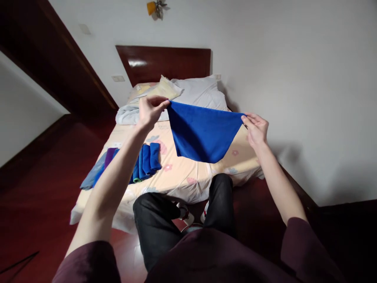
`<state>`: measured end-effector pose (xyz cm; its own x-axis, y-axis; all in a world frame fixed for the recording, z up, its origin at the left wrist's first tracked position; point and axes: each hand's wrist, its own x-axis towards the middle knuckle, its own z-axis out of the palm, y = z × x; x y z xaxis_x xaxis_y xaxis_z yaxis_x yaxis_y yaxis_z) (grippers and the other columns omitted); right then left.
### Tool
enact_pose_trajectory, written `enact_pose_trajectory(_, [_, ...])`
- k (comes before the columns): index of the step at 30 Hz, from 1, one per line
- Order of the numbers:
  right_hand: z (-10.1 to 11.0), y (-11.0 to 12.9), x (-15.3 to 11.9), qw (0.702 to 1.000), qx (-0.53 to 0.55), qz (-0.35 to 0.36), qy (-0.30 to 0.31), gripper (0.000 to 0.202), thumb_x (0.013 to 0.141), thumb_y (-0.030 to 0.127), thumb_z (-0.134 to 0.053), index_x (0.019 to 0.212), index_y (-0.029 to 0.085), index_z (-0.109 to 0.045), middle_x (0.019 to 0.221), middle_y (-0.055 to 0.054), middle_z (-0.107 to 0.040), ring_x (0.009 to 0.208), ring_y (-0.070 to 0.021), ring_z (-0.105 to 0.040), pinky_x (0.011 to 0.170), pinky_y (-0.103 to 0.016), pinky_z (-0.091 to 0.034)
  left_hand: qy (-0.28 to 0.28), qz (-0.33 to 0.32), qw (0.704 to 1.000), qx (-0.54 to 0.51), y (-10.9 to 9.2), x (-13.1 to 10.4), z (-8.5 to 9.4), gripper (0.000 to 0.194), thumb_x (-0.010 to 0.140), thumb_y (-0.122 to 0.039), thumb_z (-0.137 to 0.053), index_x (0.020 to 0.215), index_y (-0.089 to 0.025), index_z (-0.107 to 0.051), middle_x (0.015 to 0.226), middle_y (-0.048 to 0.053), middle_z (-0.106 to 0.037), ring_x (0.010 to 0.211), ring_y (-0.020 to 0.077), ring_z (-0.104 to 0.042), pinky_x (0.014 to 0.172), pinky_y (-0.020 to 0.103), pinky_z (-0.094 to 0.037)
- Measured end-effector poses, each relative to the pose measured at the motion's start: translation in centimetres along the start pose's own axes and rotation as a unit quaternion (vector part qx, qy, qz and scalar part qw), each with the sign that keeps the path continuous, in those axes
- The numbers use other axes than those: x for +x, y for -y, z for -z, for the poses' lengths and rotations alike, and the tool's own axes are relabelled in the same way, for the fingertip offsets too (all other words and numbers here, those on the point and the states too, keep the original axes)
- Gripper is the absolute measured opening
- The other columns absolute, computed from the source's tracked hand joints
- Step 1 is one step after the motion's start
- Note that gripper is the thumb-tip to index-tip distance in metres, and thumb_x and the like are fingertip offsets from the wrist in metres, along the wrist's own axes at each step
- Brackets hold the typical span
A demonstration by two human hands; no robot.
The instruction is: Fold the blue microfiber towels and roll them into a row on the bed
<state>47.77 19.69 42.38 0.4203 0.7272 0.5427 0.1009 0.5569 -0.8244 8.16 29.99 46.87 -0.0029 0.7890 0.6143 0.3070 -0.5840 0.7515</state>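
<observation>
A blue cloth (203, 131) hangs stretched in the air above the bed, its top edge pulled nearly straight. My left hand (151, 110) pinches its upper left corner between thumb and fingers. At the upper right corner, my right hand (255, 127) grips it the same way, a little lower. Left of the cloth, several folded blue cloths (147, 159) lie in a row on the bed. A purple cloth (110, 156) and a grey-blue cloth (93, 173) lie farther left, partly hidden behind my left forearm.
The bed (176, 177) has a peach patterned sheet, with a white pillow (200, 92) and rumpled bedding (128, 114) near the dark wooden headboard (171, 63). My knees are close to its front edge. A white wall (309, 98) stands along the right side.
</observation>
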Motion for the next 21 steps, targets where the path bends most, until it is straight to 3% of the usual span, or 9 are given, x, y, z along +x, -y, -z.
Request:
enact_pose_trajectory(7, [1.9,1.2,-4.1,0.988,0.01,-0.127,0.085,0.039,0.066,0.032,-0.101,0.095,0.017,-0.08,0.082,-0.005,-0.077,0.08,-0.0178,-0.073,0.079,-0.037,-0.062,0.07,0.068,0.995,-0.016,-0.8,-5.1,5.4,0.053,0.07,-0.054,-0.093,0.097,-0.01,-0.078,0.086,0.008,-0.075,0.086,0.021,-0.072,0.083,0.036,-0.063])
enact_pose_trajectory(12, [2.5,1.3,-6.4,0.977,0.0,-0.185,0.107,0.044,0.06,0.036,-0.104,0.092,0.018,-0.08,0.082,-0.004,-0.075,0.074,-0.0164,-0.07,0.07,-0.034,-0.06,0.109,0.125,0.986,-0.034,-1.2,-9.3,8.4,0.05,0.066,-0.054,-0.095,0.092,-0.014,-0.081,0.09,0.008,-0.075,0.092,0.0258,-0.075,0.085,0.04,-0.064])
enact_pose_trajectory(17, [1.1,1.0,-6.3,0.955,-0.039,-0.259,0.141,0.051,0.056,0.043,-0.104,0.093,0.019,-0.079,0.079,-0.003,-0.072,0.066,-0.014,-0.065,0.055,-0.027,-0.054,0.088,0.212,0.973,-0.03,0.0,-10.6,9.1,0.051,0.062,-0.05,-0.1,0.091,-0.014,-0.08,0.088,0.009,-0.075,0.097,0.0287,-0.075,0.09,0.042,-0.063])
enact_pose_trajectory(21, [-1.0,-1.9,-4.9,0.928,-0.039,-0.326,0.176,0.052,0.055,0.04,-0.104,0.094,0.019,-0.077,0.074,-0.001,-0.068,0.061,-0.0113,-0.06,0.049,-0.024,-0.048,0.076,0.263,0.96,-0.055,3.6,-10.2,7.8,0.055,0.055,-0.05,-0.103,0.088,-0.012,-0.078,0.085,0.01,-0.075,0.092,0.0253,-0.074,0.089,0.038,-0.061])
